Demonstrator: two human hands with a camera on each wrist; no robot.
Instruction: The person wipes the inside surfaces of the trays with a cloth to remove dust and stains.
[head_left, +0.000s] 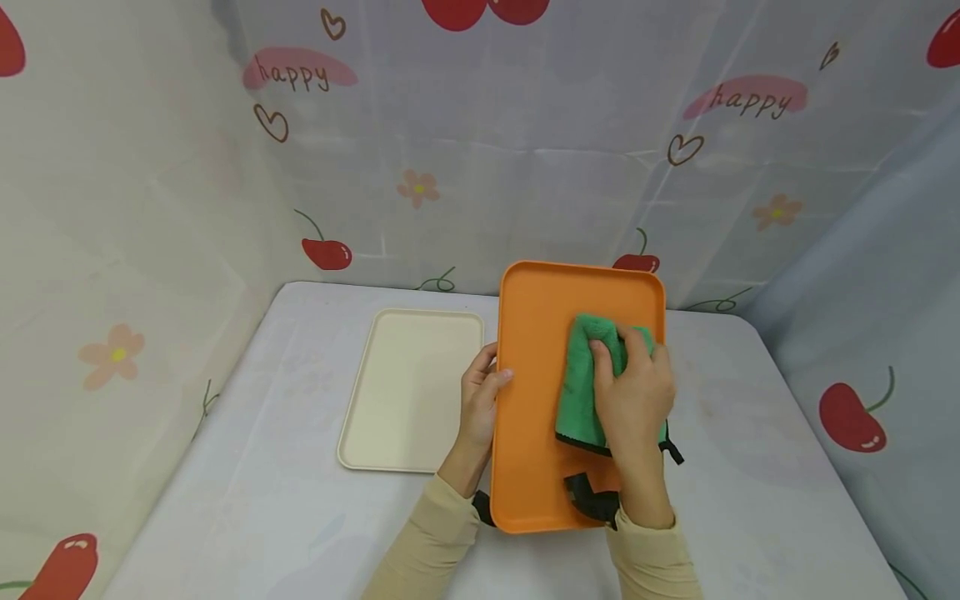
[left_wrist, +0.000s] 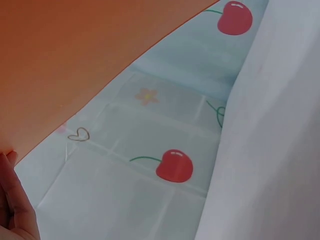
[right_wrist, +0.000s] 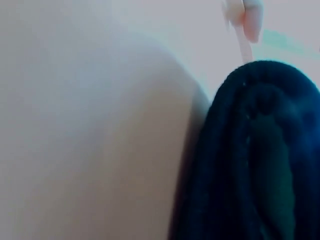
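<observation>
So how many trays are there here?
2. The left hand grips the orange tray at its edge, while the right hand holds a green cloth against it; the cream tray lies on the white table, left of the orange one. Another could be hidden beneath.

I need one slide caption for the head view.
Left hand holds an orange tray; right hand grips a green cloth against it.

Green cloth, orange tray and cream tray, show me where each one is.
Green cloth (head_left: 581, 398), head view: fabric left of the right hand (head_left: 635, 392).
Orange tray (head_left: 533, 417), head view: bare face left of the cloth.
Cream tray (head_left: 410, 392), head view: bare middle.
</observation>
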